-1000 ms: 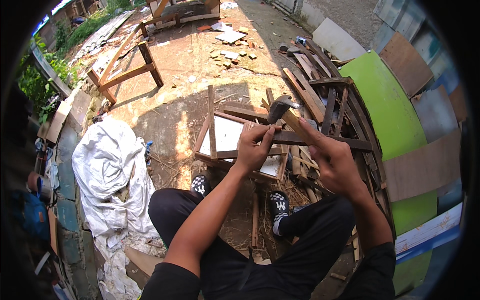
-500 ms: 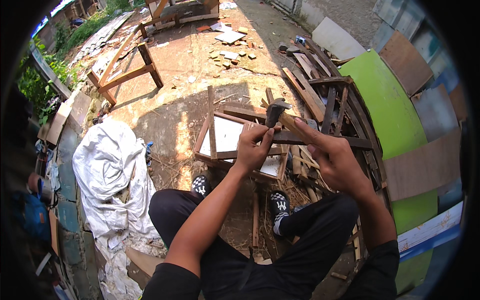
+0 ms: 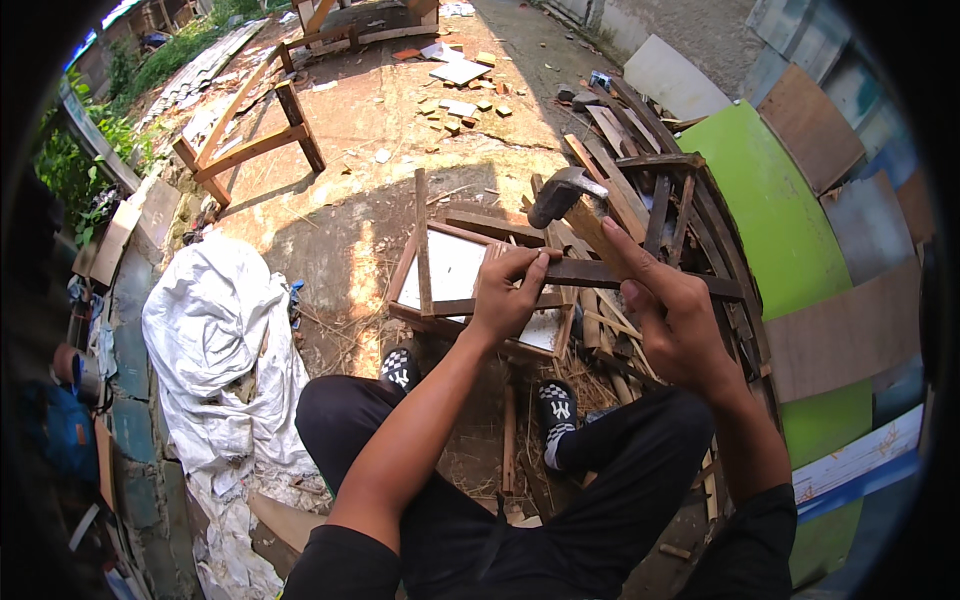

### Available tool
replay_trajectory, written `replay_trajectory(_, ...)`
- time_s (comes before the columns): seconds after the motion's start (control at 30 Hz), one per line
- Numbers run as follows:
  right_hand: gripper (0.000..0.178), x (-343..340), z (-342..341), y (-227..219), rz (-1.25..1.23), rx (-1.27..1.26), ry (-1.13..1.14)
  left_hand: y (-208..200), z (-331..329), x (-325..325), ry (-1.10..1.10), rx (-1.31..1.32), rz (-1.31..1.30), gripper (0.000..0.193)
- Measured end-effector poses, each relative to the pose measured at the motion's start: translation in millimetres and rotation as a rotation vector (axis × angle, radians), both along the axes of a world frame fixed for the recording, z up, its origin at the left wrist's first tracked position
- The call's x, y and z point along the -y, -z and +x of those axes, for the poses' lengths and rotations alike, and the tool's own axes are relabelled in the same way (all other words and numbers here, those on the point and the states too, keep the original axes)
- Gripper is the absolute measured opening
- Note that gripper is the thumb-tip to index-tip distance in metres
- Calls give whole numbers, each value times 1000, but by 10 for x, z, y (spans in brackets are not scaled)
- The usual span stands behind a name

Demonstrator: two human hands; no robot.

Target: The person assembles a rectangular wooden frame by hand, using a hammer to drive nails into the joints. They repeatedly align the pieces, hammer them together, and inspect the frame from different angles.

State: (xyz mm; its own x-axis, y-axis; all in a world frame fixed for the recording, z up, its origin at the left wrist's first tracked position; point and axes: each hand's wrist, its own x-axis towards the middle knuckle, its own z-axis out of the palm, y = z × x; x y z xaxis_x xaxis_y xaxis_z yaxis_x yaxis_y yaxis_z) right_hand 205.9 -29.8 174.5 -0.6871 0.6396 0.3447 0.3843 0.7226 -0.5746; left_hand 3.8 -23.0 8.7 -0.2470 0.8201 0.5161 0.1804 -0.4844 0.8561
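My right hand (image 3: 668, 318) is wrapped round the wooden handle of a claw hammer (image 3: 562, 196), its index finger stretched along the handle. The dark metal head is raised above a dark wooden bar (image 3: 640, 277). At the bar's left end my left hand (image 3: 507, 296) is closed, thumb and index finger pressed together; whether a nail is between them is too small to tell. Below the hands lies a brown wooden frame with a white panel (image 3: 447, 266). A thin upright wooden strip (image 3: 423, 235) stands at its left.
A heap of dark wooden pieces (image 3: 690, 215) lies on the right, beside a green board (image 3: 775, 200). White sheeting (image 3: 225, 350) is crumpled on the left. Farther off stand a wooden frame (image 3: 255, 150) and several scattered small blocks (image 3: 455, 110). My slippered feet (image 3: 556, 405) are under the frame.
The hammer has risen away from my left fingers and tilted slightly to the right, with my right hand moving along. My left hand has stayed almost still at the bar's end.
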Motion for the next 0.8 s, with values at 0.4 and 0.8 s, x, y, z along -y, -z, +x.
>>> replay_trajectory(0.4,67,25,-36,79,95,-63,-7,17,-2,-11,-8,14,16,21)
replay_trajectory(0.8,61,34,-1,40,-94,199,51,20,-47,12,-24,-7,-40,20)
